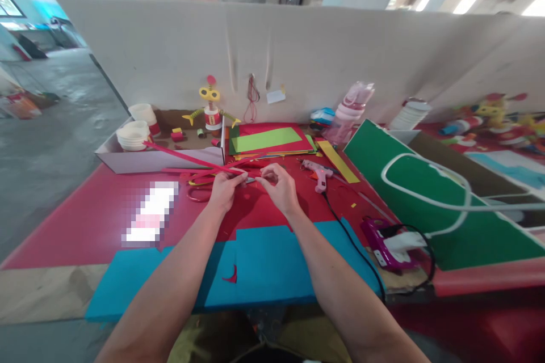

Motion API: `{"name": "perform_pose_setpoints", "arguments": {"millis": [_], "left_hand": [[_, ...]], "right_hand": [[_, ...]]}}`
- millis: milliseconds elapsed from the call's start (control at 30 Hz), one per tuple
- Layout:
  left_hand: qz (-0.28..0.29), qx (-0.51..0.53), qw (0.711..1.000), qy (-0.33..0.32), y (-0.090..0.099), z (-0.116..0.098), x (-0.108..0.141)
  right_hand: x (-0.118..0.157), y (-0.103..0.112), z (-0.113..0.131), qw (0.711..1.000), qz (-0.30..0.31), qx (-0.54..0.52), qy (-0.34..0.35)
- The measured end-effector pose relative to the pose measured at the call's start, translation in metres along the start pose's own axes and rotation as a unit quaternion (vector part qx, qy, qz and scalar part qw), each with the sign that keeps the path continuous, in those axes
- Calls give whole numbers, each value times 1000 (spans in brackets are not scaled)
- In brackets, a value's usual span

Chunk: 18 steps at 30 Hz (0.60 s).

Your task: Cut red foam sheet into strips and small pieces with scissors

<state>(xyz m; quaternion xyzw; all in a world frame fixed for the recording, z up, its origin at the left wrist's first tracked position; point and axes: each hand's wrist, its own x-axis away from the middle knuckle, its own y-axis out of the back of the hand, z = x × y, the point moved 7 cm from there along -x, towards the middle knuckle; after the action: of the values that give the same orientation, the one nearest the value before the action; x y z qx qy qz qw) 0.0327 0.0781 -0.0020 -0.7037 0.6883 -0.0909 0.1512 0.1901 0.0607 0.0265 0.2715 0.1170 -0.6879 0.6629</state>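
A long red paper strip (187, 157) runs from the white cups at the left down to my fingers. My left hand (224, 188) is closed, pinching the strip between thumb and fingers. Close beside it my right hand (280, 186) is closed too, its thumb and forefinger together near the strip's end, which is mostly hidden. A small grey metal tip shows between the hands, apparently the blades of scissors. Left of my left hand lie red-handled scissors (196, 195), partly covered, with a yellow loop (199, 181) just behind them.
A pink glue gun (317, 174) lies to the right, its cord leading to a purple power strip (389, 245). Behind are coloured paper sheets (268, 140), a box (170, 160) with cups and a yellow figure (212, 116). A green board (426, 204) leans right; blue sheets (272, 261) line the front.
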Motion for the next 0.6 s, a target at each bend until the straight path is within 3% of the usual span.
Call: {"name": "perform_pose_setpoints", "arguments": {"millis": [400,600], "left_hand": [[6,4,1000,5,-3,-1,2],[10,-8,1000,-2,-1,1,0]], "right_hand": [[3,-3,6,997,10,72,19],[4,-5,1,998,31,58,-22]]}}
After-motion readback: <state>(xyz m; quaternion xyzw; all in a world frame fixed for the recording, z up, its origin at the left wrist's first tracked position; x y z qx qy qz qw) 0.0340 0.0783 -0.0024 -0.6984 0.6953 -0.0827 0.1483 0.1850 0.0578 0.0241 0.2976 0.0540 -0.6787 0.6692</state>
